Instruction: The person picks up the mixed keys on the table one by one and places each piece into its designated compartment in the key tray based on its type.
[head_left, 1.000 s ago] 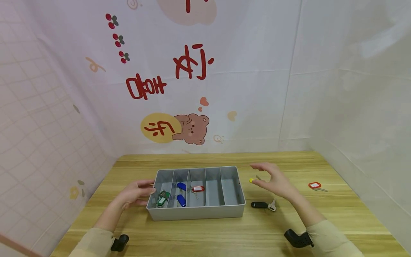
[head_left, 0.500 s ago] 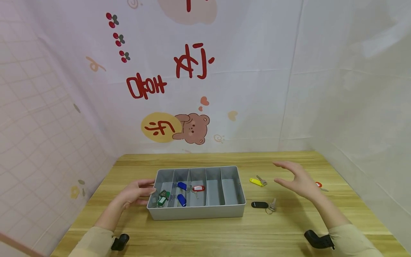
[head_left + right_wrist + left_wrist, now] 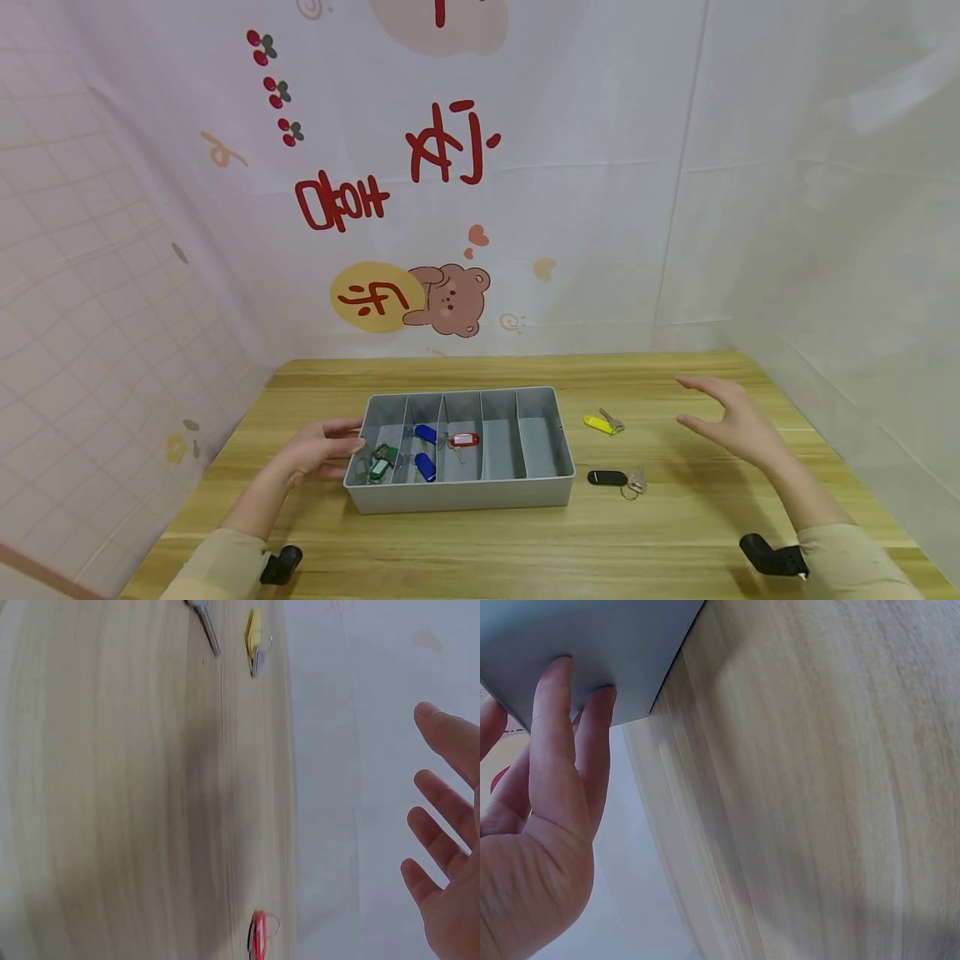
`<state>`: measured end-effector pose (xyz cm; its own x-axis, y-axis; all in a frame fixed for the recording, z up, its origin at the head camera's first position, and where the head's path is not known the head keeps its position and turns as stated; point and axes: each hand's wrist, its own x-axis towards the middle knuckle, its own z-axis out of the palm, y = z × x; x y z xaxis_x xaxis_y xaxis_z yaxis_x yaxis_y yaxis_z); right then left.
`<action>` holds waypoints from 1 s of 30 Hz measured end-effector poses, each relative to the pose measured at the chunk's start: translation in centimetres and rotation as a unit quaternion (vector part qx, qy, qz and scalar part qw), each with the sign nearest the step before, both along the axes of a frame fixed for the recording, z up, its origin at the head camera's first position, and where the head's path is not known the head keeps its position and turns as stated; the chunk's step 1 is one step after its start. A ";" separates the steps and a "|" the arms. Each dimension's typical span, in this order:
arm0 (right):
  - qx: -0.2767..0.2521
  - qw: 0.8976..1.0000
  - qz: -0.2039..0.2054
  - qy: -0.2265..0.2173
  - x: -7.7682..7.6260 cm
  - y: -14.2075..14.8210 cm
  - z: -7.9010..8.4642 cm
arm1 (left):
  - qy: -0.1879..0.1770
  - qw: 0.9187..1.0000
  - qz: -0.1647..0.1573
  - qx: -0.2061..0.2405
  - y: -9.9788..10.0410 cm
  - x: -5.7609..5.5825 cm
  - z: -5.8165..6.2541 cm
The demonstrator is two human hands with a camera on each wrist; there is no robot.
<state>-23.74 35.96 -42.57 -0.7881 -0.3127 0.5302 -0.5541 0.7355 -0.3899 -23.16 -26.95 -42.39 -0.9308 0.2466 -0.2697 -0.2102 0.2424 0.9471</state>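
A grey divided box (image 3: pixel 457 497) stands on the table. At its left end, my left hand (image 3: pixel 318 450) grips the wall; the left wrist view shows its fingertips (image 3: pixel 604 697) against the outer face. My right hand (image 3: pixel 731 421) hovers over the table's right side, thumb and fingers spread apart, holding nothing. A red key tag (image 3: pixel 259 935) shows in the right wrist view and is hidden behind the hand in the head view. Between box and right hand lie a yellow key tag (image 3: pixel 600 425) with a key and a black key tag (image 3: pixel 607 477) with a key.
Green key tags (image 3: pixel 381 465) lie in the leftmost compartment, blue key tags (image 3: pixel 425 467) in the second, a red-framed tag (image 3: pixel 464 440) in the middle one. A printed white curtain (image 3: pixel 585 250) stands behind the wooden table (image 3: pixel 480 554) and along its sides.
My right hand has moved right, away from the yellow tag, and now covers the red tag in the head view. The left hand and the box stay put.
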 end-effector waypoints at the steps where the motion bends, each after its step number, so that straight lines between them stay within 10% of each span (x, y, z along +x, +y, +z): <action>1: -0.001 1.000 -0.002 -0.003 0.0 0.3 -0.1 | 0.000 1.000 -0.001 0.000 0.0 0.0 0.0; 30: 0.046 0.997 -0.062 -0.012 0.0 6.8 -3.2 | 0.001 1.000 -0.005 0.002 -0.1 -0.1 -0.2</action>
